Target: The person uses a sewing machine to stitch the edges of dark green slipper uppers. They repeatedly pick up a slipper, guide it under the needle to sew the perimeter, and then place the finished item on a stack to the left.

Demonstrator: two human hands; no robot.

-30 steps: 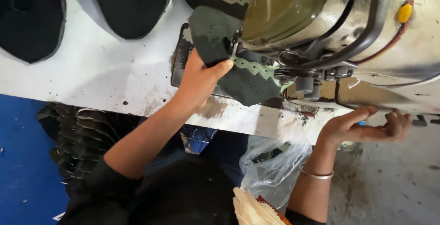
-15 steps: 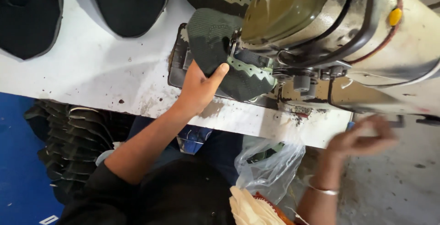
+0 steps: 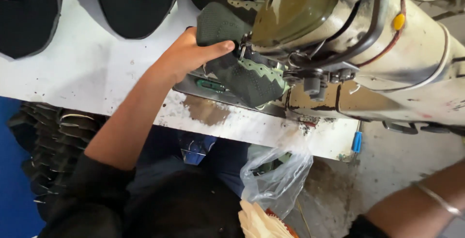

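One hand does the work: the left hand grips the dark green shoe upper, thumb on top, holding it against the needle area of the sewing machine near the surface's front edge. Judging by this, the stitching step is under way, and the next move calls for turning the upper steadily along its pale green trim. Only the right forearm with its bracelet shows, so that hand's state cannot be told; half a second ago it was raised beside the machine.
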